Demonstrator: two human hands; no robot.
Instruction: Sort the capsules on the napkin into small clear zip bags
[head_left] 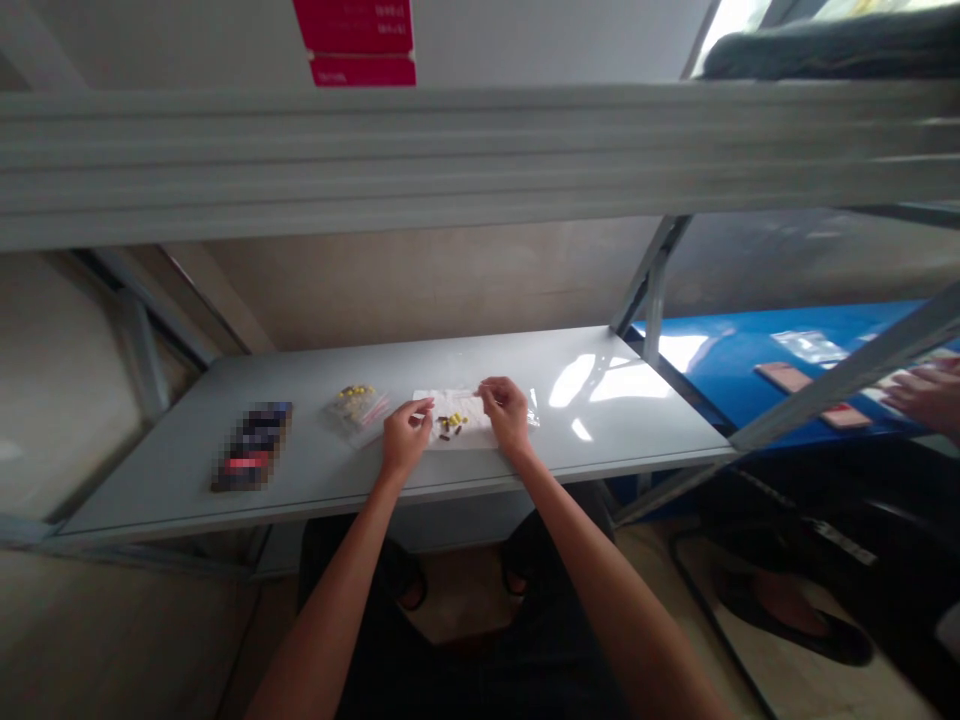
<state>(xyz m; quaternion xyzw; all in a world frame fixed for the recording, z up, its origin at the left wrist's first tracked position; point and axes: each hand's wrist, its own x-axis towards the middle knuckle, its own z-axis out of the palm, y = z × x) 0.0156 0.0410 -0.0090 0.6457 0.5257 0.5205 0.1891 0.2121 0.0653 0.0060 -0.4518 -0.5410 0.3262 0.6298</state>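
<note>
On a white sheet [469, 437] lies a loose cluster of small yellow and dark brown pieces [453, 421], too small to name surely. My left hand [407, 436] is at the sheet's left edge, its fingers loosely bent and a gap showing between thumb and forefinger. Across the pieces, my right hand [506, 414] is over the sheet's right part with the fingertips pinched together. Whatever they hold, if anything, is too small to make out. Left of my left hand sits a clear plastic bag [358, 408] with more yellow and brown pieces.
A pixelated dark object [253, 447] lies on the left of the grey shelf [525, 362]. Clear plastic [533, 407] shows beside my right hand. A thick beam [450, 160] crosses above. On the right, another person's hand [926, 395] is over a blue table [720, 375] with a pink phone-like object [787, 377].
</note>
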